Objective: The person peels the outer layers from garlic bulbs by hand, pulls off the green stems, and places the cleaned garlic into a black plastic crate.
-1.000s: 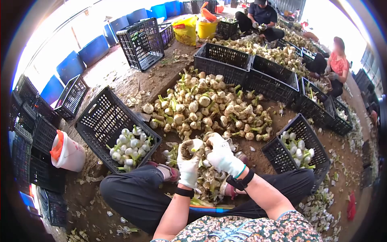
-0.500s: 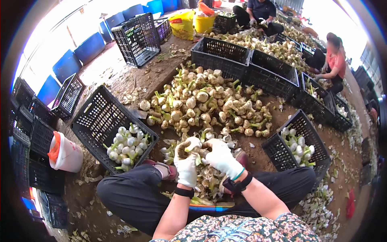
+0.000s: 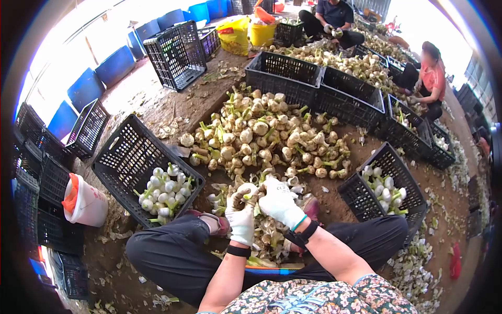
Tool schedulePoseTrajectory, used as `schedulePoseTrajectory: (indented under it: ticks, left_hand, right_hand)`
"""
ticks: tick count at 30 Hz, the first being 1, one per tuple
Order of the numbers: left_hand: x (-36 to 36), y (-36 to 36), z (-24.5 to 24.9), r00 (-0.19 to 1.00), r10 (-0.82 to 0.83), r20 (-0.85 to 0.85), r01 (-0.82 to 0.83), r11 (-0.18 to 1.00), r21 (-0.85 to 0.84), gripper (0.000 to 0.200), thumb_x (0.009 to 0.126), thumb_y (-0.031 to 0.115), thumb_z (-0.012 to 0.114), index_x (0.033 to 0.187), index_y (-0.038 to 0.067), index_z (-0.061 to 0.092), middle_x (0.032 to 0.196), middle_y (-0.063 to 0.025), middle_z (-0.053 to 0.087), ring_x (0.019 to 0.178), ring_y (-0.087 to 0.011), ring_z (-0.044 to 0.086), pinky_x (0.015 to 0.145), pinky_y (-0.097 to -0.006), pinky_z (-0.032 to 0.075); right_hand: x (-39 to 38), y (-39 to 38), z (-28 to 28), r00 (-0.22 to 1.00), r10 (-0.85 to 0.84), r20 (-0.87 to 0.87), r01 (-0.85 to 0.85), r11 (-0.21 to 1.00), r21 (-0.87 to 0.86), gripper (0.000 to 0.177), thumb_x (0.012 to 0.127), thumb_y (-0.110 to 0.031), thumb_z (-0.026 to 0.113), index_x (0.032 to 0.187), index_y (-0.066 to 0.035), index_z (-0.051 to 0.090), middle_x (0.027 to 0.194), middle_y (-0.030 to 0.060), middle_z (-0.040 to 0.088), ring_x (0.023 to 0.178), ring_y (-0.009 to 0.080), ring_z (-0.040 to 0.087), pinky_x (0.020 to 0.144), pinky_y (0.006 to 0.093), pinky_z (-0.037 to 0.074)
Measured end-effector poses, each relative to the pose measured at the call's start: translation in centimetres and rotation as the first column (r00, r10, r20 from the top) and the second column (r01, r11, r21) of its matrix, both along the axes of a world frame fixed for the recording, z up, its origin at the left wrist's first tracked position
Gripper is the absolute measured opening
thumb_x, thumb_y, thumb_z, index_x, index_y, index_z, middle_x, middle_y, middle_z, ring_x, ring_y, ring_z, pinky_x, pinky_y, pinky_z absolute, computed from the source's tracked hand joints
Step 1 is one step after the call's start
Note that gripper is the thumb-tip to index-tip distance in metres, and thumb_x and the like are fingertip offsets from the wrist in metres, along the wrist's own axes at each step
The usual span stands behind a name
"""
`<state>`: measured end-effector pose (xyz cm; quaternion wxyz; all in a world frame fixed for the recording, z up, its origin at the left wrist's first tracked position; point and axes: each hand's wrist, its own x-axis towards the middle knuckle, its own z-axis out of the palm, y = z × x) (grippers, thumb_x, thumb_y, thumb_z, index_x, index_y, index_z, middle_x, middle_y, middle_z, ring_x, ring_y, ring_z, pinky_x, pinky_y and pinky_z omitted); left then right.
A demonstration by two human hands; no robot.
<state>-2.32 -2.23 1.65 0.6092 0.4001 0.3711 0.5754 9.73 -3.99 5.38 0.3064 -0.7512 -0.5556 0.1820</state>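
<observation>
My left hand, in a white glove, is curled around a garlic bulb, mostly hidden by the fingers. Right beside it my right hand, gloved too, has its fingers closed; what they pinch is hidden. Below both hands, peeled garlic skins and stalks lie heaped between my shoes. Just beyond is a large pile of unpeeled garlic with green stems. Clean white bulbs sit in a tilted black crate on the left, and more white bulbs in a crate on the right.
Black crates line the far side of the pile. A white bucket with an orange cloth stands left. Two people sit working farther back. A yellow sack and blue bins are behind; skins litter the floor.
My right hand has shifted slightly left and up, its back turning more toward me. The left hand stays nearly in place, and less of the bulb shows. The view has moved slightly.
</observation>
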Motion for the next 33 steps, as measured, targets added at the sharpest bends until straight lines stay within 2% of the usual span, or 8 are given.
schedulePoseTrajectory:
  ticks: [6, 11, 15, 17, 23, 29, 31, 33]
  left_hand:
    - [-1.4, 0.4, 0.5, 0.998, -0.065, -0.004, 0.065, 0.998, 0.020, 0.022, 0.093, 0.005, 0.065, 0.115, 0.000, 0.064, 0.106, -0.0059, 0.068, 0.095, -0.0118, 0.063, 0.085, -0.0253, 0.050]
    - [-3.0, 2.2, 1.6, 0.909, -0.051, 0.413, 0.165, 0.956, -0.245, 0.024, 0.095, 0.011, 0.064, 0.118, 0.007, 0.061, 0.100, -0.0023, 0.067, 0.080, -0.0113, 0.062, 0.068, -0.0245, 0.052]
    - [-1.4, 1.8, 1.8, 0.910, 0.056, 0.410, 0.063, 0.961, -0.271, 0.023, 0.095, 0.011, 0.064, 0.117, 0.007, 0.060, 0.104, -0.0034, 0.065, 0.082, -0.0135, 0.063, 0.068, -0.0263, 0.054]
    - [-0.7, 1.7, 1.3, 0.911, 0.116, 0.395, 0.016, 0.948, -0.316, 0.023, 0.095, 0.011, 0.064, 0.117, 0.006, 0.060, 0.105, -0.0039, 0.065, 0.083, -0.0145, 0.064, 0.069, -0.0272, 0.054]
    - [-0.8, 1.5, 0.1, 0.962, 0.023, 0.273, 0.053, 0.962, -0.268, 0.022, 0.094, 0.011, 0.065, 0.115, 0.004, 0.060, 0.104, -0.0047, 0.065, 0.087, -0.0136, 0.063, 0.074, -0.0265, 0.053]
    - [-2.2, 2.6, -0.2, 0.900, -0.105, 0.424, 0.201, 0.961, -0.188, 0.027, 0.096, 0.015, 0.062, 0.120, 0.005, 0.059, 0.113, -0.0084, 0.066, 0.100, -0.0194, 0.066, 0.083, -0.0286, 0.055]
    - [-2.2, 2.6, 1.0, 0.740, -0.159, 0.653, 0.365, 0.911, -0.192, 0.033, 0.095, 0.025, 0.060, 0.125, 0.011, 0.057, 0.124, -0.0146, 0.062, 0.111, -0.0295, 0.063, 0.085, -0.0372, 0.056]
    - [-1.7, 3.0, 2.4, 0.686, -0.094, 0.722, 0.345, 0.915, -0.208, 0.038, 0.095, 0.029, 0.059, 0.130, 0.014, 0.055, 0.127, -0.0173, 0.060, 0.114, -0.0335, 0.061, 0.089, -0.0478, 0.056]
  right_hand:
    - [1.2, 1.1, -0.9, 0.994, -0.073, -0.087, 0.070, 0.997, -0.041, 0.021, 0.071, -0.009, 0.062, 0.090, -0.002, 0.067, 0.093, 0.0206, 0.066, 0.093, 0.0372, 0.063, 0.080, 0.0421, 0.050]
    - [4.8, 0.1, -3.1, 0.977, -0.192, -0.098, 0.192, 0.981, -0.006, 0.022, 0.076, -0.013, 0.064, 0.095, -0.002, 0.066, 0.097, 0.0211, 0.066, 0.091, 0.0376, 0.063, 0.081, 0.0438, 0.050]
    - [2.6, -1.0, 1.0, 0.715, -0.118, -0.689, -0.031, 0.979, -0.200, 0.032, 0.081, -0.015, 0.070, 0.109, 0.000, 0.065, 0.106, 0.0200, 0.068, 0.099, 0.0317, 0.066, 0.086, 0.0377, 0.051]
    - [0.7, -1.0, -0.2, 0.900, 0.097, -0.425, -0.089, 0.995, 0.040, 0.035, 0.084, -0.022, 0.072, 0.111, 0.000, 0.065, 0.105, 0.0189, 0.068, 0.101, 0.0330, 0.064, 0.090, 0.0380, 0.049]
    - [0.8, -0.6, -1.0, 0.956, 0.209, -0.206, -0.183, 0.973, 0.137, 0.022, 0.080, -0.009, 0.065, 0.101, -0.002, 0.066, 0.098, 0.0189, 0.065, 0.096, 0.0360, 0.062, 0.084, 0.0406, 0.049]
    - [6.4, 2.5, -3.0, 0.976, -0.124, -0.178, 0.170, 0.948, 0.269, 0.008, 0.079, -0.009, 0.063, 0.085, -0.004, 0.065, 0.083, 0.0169, 0.064, 0.083, 0.0352, 0.063, 0.075, 0.0415, 0.050]
    - [7.5, 1.9, -3.8, 0.913, -0.269, -0.307, 0.306, 0.949, 0.078, 0.010, 0.081, -0.011, 0.062, 0.087, -0.004, 0.066, 0.086, 0.0179, 0.065, 0.085, 0.0355, 0.064, 0.076, 0.0416, 0.051]
    - [8.9, 1.8, -7.8, 0.998, 0.026, 0.057, -0.003, 0.927, -0.375, 0.020, 0.083, -0.020, 0.059, 0.094, -0.006, 0.069, 0.100, 0.0210, 0.066, 0.096, 0.0363, 0.065, 0.086, 0.0445, 0.052]
